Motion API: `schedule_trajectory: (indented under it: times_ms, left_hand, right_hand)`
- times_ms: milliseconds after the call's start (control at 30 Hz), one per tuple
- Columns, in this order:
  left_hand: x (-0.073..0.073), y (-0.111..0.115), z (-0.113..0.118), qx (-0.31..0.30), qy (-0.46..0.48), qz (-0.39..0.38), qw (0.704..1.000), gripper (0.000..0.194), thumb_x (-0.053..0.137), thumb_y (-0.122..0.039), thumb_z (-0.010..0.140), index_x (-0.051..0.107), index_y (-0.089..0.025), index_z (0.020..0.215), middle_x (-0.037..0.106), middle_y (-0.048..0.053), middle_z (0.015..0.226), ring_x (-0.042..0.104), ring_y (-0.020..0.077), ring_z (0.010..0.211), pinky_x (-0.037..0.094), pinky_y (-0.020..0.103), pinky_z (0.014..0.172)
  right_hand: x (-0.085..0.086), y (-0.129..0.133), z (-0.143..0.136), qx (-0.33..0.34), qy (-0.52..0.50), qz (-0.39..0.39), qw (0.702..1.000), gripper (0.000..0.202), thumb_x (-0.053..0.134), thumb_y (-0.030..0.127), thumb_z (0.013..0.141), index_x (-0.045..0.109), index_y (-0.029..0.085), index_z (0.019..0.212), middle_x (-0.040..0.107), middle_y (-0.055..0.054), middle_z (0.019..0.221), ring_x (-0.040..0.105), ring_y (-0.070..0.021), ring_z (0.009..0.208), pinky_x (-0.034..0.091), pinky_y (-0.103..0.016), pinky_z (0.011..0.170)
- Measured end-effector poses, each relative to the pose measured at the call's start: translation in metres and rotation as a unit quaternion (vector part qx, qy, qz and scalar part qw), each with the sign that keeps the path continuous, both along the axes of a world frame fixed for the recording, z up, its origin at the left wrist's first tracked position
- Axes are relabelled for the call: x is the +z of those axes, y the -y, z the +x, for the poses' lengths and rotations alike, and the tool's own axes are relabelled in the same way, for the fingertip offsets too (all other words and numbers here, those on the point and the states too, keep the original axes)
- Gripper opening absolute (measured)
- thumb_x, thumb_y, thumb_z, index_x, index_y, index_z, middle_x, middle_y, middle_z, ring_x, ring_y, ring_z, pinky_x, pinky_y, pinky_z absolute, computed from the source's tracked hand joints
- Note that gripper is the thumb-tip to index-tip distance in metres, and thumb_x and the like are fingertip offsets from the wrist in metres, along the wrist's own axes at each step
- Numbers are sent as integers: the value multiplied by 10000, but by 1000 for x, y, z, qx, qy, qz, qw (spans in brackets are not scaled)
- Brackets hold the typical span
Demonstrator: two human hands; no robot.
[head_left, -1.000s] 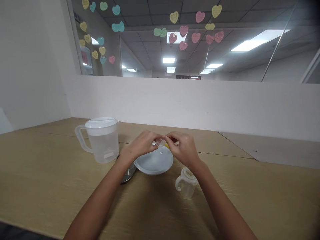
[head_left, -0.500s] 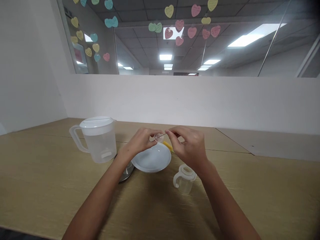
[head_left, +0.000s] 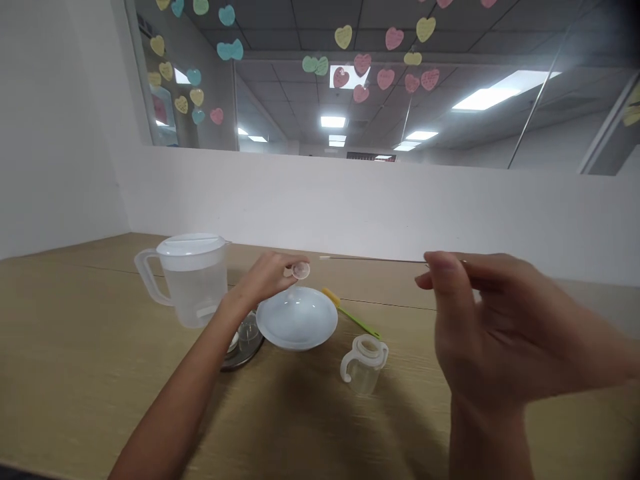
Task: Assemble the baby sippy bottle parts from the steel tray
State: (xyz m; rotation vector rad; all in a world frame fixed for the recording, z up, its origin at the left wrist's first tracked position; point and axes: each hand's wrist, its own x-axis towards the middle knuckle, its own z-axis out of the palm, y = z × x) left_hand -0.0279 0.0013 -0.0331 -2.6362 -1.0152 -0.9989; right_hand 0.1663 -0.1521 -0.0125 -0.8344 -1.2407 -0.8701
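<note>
My left hand [head_left: 273, 275] pinches a small round translucent piece [head_left: 301, 270] by its edge, its circular face turned toward me, above a white bowl [head_left: 297, 327]. Closer to the camera on the right, my right hand [head_left: 480, 320] is closed on the end of a thin wire brush [head_left: 373, 259]. The brush lies level, with its pale tip pointing left toward the round piece but apart from it. Below, between the hands, a clear cup with a white handled top [head_left: 367, 363] stands on the table. A brush with a yellow head and green handle [head_left: 357, 321] rests behind it.
A large lidded clear pitcher [head_left: 195, 287] stands at the left. Partly behind my left forearm, a round metal tray [head_left: 245, 357] holds a clear glass-like container [head_left: 249, 331]. Behind the wooden table [head_left: 300, 427] rises a white wall with a window bearing heart-shaped notes.
My right hand has pulled the thin brush away from the round piece, moving right and closer to the camera. My left hand still holds the piece, slightly farther left.
</note>
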Motion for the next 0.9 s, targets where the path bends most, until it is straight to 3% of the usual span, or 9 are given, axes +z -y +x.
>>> schedule_trajectory:
  times_ms: [133, 367, 600, 900]
  left_hand:
    - [2, 1, -2, -50, 50, -26, 997, 335, 540, -144, 706, 660, -219, 1010, 689, -4, 998, 632, 156, 883, 457, 230, 773]
    - [1, 6, 2, -78, 57, -92, 991, 331, 546, -161, 708, 660, -200, 1017, 693, 0, 977, 631, 162, 867, 471, 247, 760]
    - [3, 8, 1, -70, 30, -62, 995, 324, 528, -144, 712, 663, -214, 998, 696, -12, 956, 630, 152, 860, 453, 238, 753]
    - [7, 9, -9, -43, 53, -45, 997, 345, 527, -112, 673, 665, -203, 976, 694, -12, 948, 621, 152, 865, 454, 233, 784]
  right_hand:
    - [0, -2, 2, 13, 7, 20, 1000, 121, 583, 196, 796, 574, 223, 679, 586, 14, 552, 557, -136, 498, 406, -272, 458]
    - [1, -27, -11, -3, 100, 18, 995, 175, 557, 126, 799, 531, 198, 642, 573, 37, 501, 516, -84, 441, 350, -227, 413]
    - [0, -29, -9, -20, 116, 26, 993, 181, 554, 114, 792, 524, 189, 630, 565, 36, 488, 498, -79, 429, 332, -219, 401]
    - [-1, -24, -14, 18, 145, -24, 989, 207, 535, 131, 797, 495, 182, 600, 544, 40, 478, 481, -66, 428, 338, -199, 425]
